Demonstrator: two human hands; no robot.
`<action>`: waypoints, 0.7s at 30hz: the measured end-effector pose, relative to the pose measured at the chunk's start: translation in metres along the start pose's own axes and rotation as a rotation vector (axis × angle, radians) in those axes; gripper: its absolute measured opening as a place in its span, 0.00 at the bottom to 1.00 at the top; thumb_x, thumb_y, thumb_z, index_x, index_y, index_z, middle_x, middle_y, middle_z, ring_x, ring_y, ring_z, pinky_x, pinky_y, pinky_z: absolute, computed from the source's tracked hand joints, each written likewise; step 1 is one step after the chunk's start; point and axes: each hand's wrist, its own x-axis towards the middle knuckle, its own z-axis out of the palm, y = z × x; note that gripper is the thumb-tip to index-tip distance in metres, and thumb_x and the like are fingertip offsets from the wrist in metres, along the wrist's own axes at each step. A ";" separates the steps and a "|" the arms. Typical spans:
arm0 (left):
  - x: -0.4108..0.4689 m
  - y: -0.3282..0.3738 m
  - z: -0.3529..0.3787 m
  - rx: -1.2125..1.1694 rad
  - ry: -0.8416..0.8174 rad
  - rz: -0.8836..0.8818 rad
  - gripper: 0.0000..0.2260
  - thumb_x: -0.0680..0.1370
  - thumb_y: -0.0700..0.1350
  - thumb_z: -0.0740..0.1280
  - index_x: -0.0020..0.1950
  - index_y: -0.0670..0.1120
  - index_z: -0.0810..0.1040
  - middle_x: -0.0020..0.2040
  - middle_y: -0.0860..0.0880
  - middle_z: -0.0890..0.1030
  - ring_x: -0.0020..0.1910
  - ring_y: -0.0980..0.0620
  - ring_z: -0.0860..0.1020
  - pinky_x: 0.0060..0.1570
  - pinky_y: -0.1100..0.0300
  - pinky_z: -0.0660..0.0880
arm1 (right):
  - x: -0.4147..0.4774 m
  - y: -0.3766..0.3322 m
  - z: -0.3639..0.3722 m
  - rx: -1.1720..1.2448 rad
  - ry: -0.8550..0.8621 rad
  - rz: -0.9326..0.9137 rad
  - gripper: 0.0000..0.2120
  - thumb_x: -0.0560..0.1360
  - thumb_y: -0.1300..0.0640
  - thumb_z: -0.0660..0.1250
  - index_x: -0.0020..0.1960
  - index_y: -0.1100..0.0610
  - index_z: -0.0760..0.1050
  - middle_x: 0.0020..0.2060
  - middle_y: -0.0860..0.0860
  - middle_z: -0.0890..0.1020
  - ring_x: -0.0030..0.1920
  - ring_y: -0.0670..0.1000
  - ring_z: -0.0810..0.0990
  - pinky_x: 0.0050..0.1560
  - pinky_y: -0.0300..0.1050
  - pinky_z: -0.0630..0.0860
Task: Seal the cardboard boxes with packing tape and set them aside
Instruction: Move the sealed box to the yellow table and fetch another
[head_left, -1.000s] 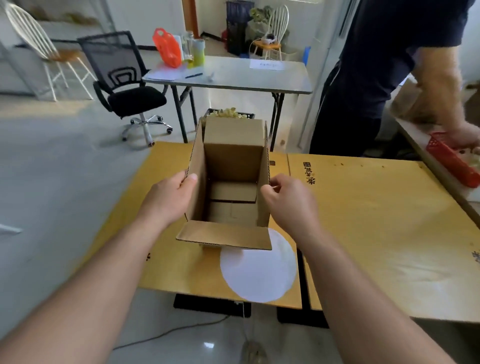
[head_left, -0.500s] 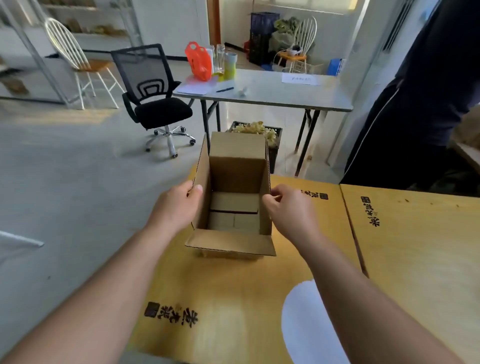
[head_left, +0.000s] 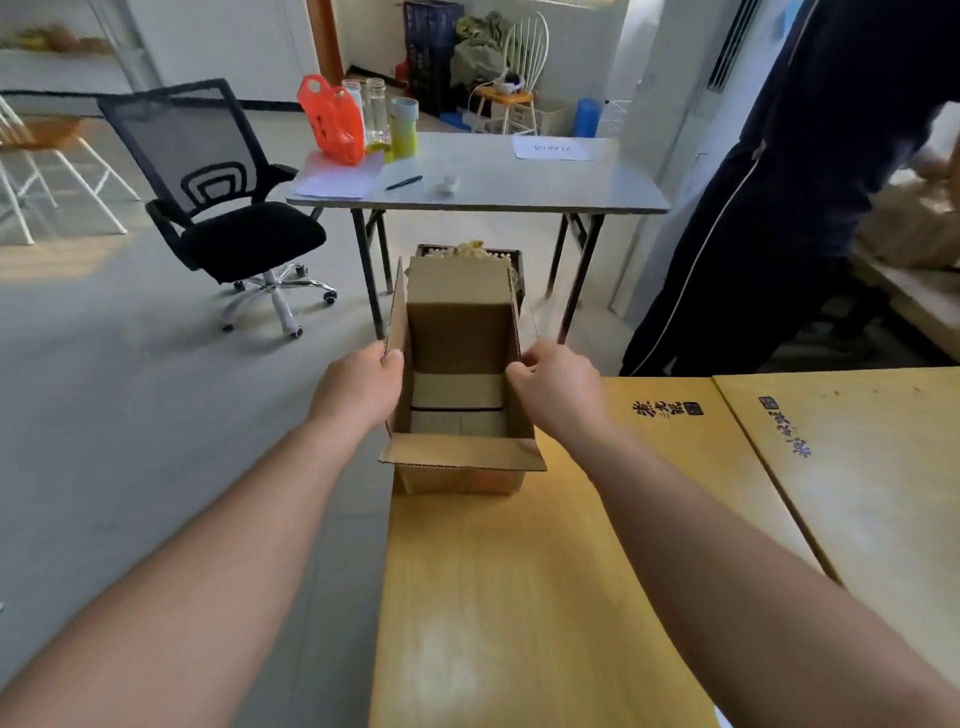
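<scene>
Cardboard box (head_left: 460, 452), hands (head_left: 358, 387) (head_left: 558, 392) gripping flaps, black characters (head_left: 667, 409) on table (head_left: 519, 571)

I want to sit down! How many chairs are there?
3. A black office chair left of the grey table, a white chair at the left edge, a second white chair at the back wall. Others may be hidden.

The brown corrugated cardboard box (head_left: 457, 332) was plain, with paler inner bottom flaps. The yellow wooden tabletop (head_left: 519, 597) carried black printed characters. The black mesh office chair (head_left: 228, 208) bore nested arch lines on its back. The orange plastic bag (head_left: 330, 122) was bright. The standing person's navy clothing (head_left: 779, 208) had a thin white stripe.
</scene>
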 end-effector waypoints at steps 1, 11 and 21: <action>0.004 0.000 0.001 0.004 -0.004 -0.004 0.15 0.82 0.48 0.52 0.37 0.45 0.66 0.43 0.42 0.73 0.46 0.42 0.71 0.44 0.53 0.67 | 0.003 -0.002 0.003 -0.024 -0.012 0.011 0.12 0.77 0.51 0.59 0.55 0.55 0.76 0.42 0.51 0.80 0.41 0.52 0.79 0.45 0.51 0.81; 0.012 0.009 -0.009 0.046 -0.179 -0.001 0.31 0.80 0.62 0.55 0.78 0.47 0.55 0.76 0.44 0.62 0.73 0.42 0.62 0.68 0.47 0.64 | 0.010 -0.001 0.002 -0.164 -0.036 0.053 0.22 0.77 0.36 0.55 0.52 0.54 0.73 0.40 0.50 0.80 0.40 0.51 0.79 0.43 0.50 0.81; -0.041 0.061 0.001 0.036 0.223 0.535 0.26 0.78 0.54 0.65 0.73 0.45 0.67 0.71 0.45 0.70 0.70 0.44 0.66 0.66 0.49 0.66 | -0.046 0.050 -0.065 -0.254 0.190 0.079 0.15 0.80 0.48 0.57 0.60 0.54 0.75 0.54 0.51 0.79 0.50 0.54 0.78 0.50 0.51 0.77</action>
